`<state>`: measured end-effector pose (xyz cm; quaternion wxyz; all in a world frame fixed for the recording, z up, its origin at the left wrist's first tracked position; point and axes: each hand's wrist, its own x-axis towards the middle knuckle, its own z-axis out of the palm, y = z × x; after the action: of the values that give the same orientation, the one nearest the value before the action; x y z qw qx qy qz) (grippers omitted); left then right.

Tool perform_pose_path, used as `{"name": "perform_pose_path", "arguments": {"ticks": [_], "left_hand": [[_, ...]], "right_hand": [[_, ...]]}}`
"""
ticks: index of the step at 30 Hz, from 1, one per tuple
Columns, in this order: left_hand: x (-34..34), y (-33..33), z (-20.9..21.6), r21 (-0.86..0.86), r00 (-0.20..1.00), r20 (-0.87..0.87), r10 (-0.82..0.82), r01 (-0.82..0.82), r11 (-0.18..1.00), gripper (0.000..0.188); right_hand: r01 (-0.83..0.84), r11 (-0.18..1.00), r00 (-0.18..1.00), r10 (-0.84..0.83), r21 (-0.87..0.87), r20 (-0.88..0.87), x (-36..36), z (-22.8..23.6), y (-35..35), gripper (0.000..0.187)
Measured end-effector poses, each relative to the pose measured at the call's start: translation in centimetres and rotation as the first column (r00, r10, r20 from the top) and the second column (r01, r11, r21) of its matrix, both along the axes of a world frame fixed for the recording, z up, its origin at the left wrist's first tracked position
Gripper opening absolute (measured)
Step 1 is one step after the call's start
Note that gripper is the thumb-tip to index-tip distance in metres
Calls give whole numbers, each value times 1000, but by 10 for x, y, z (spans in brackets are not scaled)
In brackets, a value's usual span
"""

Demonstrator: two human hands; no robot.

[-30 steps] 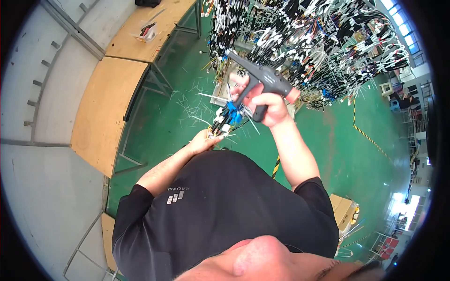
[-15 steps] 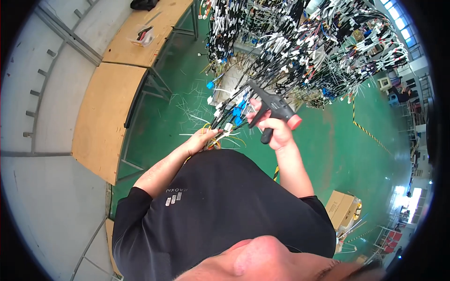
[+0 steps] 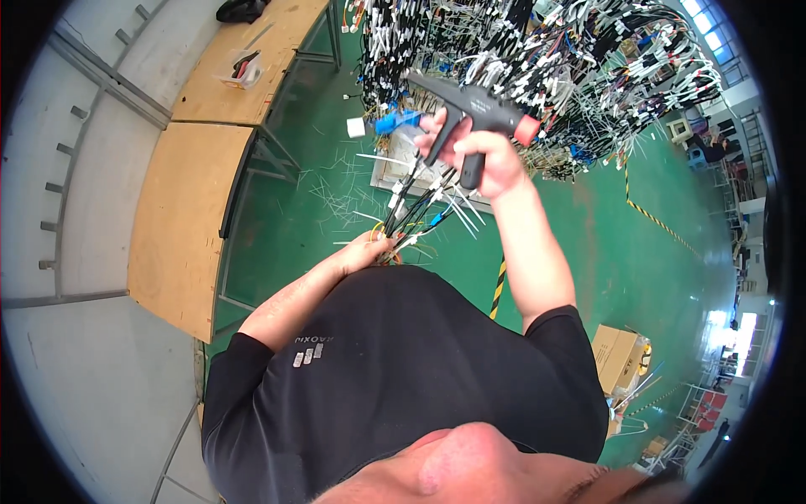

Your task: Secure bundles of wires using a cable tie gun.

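Observation:
My right hand [image 3: 495, 160] is wrapped round a black cable tie gun [image 3: 485, 109] with a red knob at its rear, raised in front of me with its nose toward the upper left. Close to my body, my left hand [image 3: 369, 250] is closed on a bundle of wire harnesses [image 3: 403, 206], black cables with white connectors and some yellow wires. White cable tie tails stick out from the bundle. A blue connector [image 3: 396, 122] and a white connector [image 3: 356, 128] hang just left of my right hand's fingers; whether those fingers touch them I cannot tell.
A dense mass of hanging wire harnesses [image 3: 571, 76] fills the far side. Wooden tables [image 3: 189, 218] line the left, one bearing a clear plastic box [image 3: 241, 71] of tools. Cut tie ends lie on the green floor [image 3: 588, 252]. A cardboard box [image 3: 615, 357] stands at right.
My right hand has moved up and away with the cable tie gun. Blue and white connectors near it have shifted up and left. My left hand keeps its place on the bundle.

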<state>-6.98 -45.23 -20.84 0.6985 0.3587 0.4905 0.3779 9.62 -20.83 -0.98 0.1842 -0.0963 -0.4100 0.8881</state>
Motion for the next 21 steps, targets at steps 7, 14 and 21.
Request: {"name": "perform_pose_path", "arguments": {"ticks": [7,14,21], "left_hand": [[-4,-8,8,-144,936,322,142,-100,985,53],[-14,-18,18,-199,858,378,348,-292,935,50],[-27,-22,34,-279,826,441,353,-247,928,45]], "right_hand": [[109,870,942,-244,481,229,17,5,10,53],[283,841,891,-409,461,198,86,-8,-38,54],[10,905,908,-186,426,375,141,-41,-71,61]]}}
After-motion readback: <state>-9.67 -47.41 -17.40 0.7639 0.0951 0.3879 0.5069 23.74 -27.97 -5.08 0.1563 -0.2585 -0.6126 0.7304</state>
